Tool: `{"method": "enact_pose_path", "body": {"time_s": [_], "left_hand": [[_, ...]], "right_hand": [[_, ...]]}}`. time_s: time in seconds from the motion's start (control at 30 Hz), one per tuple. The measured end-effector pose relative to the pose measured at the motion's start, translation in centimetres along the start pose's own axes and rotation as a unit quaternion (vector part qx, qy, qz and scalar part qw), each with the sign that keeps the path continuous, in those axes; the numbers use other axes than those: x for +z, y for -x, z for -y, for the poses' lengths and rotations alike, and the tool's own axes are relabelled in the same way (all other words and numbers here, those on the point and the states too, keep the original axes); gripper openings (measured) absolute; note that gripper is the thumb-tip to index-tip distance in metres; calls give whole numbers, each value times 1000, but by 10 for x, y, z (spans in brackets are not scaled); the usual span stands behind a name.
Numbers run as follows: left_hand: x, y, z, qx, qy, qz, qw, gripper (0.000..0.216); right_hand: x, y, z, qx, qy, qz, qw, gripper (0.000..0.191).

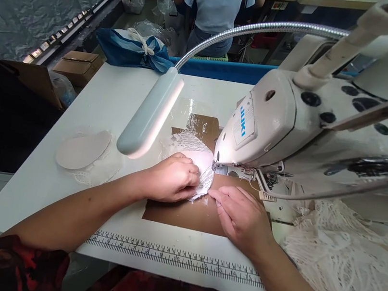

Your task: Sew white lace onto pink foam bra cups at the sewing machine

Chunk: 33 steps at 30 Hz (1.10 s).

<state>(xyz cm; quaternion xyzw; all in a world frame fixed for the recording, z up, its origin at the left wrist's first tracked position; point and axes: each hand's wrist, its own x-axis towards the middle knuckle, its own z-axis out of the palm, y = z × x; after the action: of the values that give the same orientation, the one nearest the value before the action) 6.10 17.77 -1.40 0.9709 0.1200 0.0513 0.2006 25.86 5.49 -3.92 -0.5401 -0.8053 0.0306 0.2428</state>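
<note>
A rounded white lace piece (pixel 205 178), shaped like a bra cup, lies under the front of a white JUKI sewing machine (pixel 271 113). Its right edge is at the needle area, where the fine parts are hard to make out. My left hand (pixel 174 177) rests on the lace with fingers curled and closed, gripping it from the left. With thumb and forefinger pinched together, my right hand (pixel 241 218) holds the lower right edge of the same piece. Beneath both hands is a brown sheet (pixel 183 216) on the white table (pixel 144 84).
Left on the table lie a pale oval pad (pixel 86 150) and lace scraps (pixel 102 171). A lamp (pixel 151 110) on a bendable metal neck hangs above. White lace (pixel 338 254) is heaped at right. A printed ruler (pixel 177 258) runs along the front edge. Another person (pixel 216 8) sits beyond.
</note>
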Motion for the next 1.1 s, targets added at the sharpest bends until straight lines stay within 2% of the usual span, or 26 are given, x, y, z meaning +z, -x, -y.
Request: {"method": "enact_pose_path", "body": {"time_s": [0.17,0.3,0.47,0.63,0.83,1.1], "left_hand": [[0,0,0,22,-5,-3,1000,18],[1,1,2,54,1,-19,998,18],[1,3,3,55,-2,-18,998,20],[3,0,0,72,-59,-35,995,26],[16,-5,-1,83,-162,-58,982,29],[25,-3,5,76,-156,-102,980,23]], "right_hand": [[0,-1,2,-14,13,43,999,34],[1,0,0,-7,1,31,999,34],[1,0,2,-10,9,23,1000,35],[1,-4,7,-21,38,46,998,30],[2,-3,8,-21,42,48,998,28],[2,-4,9,-18,44,47,998,28]]}}
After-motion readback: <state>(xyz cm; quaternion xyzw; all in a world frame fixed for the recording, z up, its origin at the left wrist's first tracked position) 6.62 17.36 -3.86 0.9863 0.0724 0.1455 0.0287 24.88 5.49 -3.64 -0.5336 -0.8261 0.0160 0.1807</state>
